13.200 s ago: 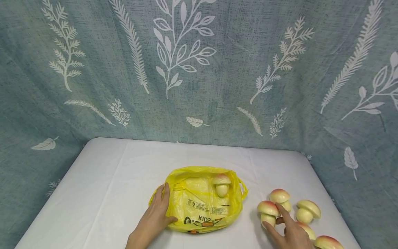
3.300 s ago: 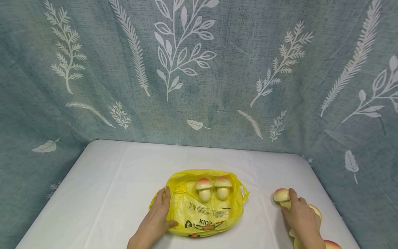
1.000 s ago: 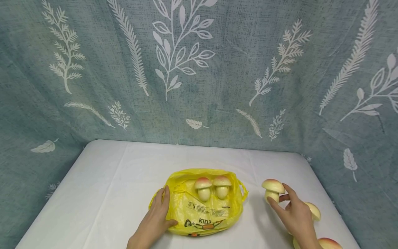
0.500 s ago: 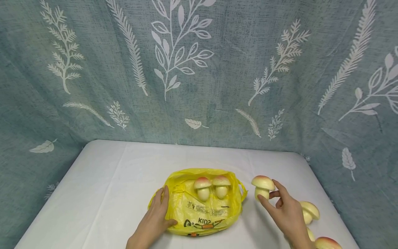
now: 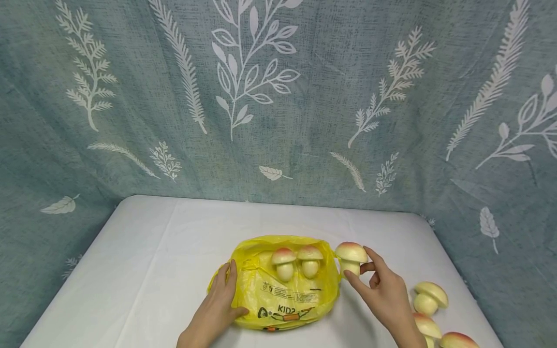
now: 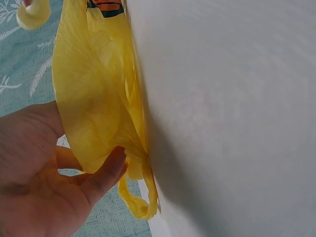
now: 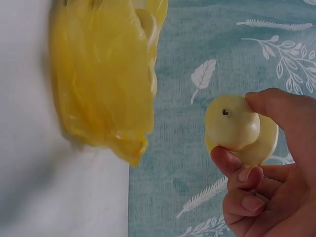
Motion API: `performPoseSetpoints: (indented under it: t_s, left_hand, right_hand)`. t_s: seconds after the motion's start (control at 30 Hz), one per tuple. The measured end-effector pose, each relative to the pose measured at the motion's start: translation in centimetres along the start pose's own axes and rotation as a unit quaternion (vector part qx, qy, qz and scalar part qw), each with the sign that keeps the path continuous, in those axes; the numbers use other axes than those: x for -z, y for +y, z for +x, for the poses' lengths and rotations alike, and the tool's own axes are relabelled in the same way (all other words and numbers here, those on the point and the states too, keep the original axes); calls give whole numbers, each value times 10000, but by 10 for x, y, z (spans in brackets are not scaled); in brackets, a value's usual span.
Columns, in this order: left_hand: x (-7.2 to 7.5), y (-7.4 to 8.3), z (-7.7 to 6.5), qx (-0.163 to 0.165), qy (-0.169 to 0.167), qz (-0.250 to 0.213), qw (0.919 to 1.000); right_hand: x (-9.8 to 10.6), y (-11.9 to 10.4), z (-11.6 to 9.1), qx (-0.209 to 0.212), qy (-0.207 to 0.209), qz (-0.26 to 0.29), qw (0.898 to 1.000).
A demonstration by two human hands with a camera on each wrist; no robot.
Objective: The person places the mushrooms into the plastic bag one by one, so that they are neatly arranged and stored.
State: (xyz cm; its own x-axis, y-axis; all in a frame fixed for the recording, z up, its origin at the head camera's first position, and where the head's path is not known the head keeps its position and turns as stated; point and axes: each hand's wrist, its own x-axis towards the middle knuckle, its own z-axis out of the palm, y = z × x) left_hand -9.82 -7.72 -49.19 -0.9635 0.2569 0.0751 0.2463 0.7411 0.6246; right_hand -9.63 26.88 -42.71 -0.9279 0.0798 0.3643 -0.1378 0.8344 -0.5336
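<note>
A yellow plastic bag (image 5: 261, 299) lies with its mouth facing me, and two toy mushrooms with reddish caps stand inside, a left one (image 5: 285, 271) and a right one (image 5: 310, 268). My left hand (image 5: 217, 299) holds the bag's left rim; in the left wrist view, the thumb and some fingertips go behind the yellow film while another finger (image 6: 111, 168) lies on its near side. My right hand (image 5: 383, 285) pinches a third toy mushroom (image 5: 350, 253) by its stem, upright beside the bag's right handle. The right wrist view shows that mushroom's base (image 7: 229, 123) between thumb and fingers.
Three more toy mushrooms lie at the right of the white table (image 5: 143, 270): an upper one (image 5: 428, 297), a middle one (image 5: 426, 326) and a lower one (image 5: 459, 340), partly cut off. A patterned teal curtain (image 5: 278, 159) hangs behind the table.
My right hand took a mushroom from the right-hand group and carried it left to the bag's right side. A second mushroom has entered the bag since the earliest frame. My left hand stays put.
</note>
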Motion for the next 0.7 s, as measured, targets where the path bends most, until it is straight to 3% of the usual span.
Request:
performPoseSetpoints:
  t_s: [0.7]
  left_hand:
    - [0, 0, 1, 14, -25, -16, 10000]
  right_hand:
    - [-28, -32, 4, 316, -242, 595, 9974]
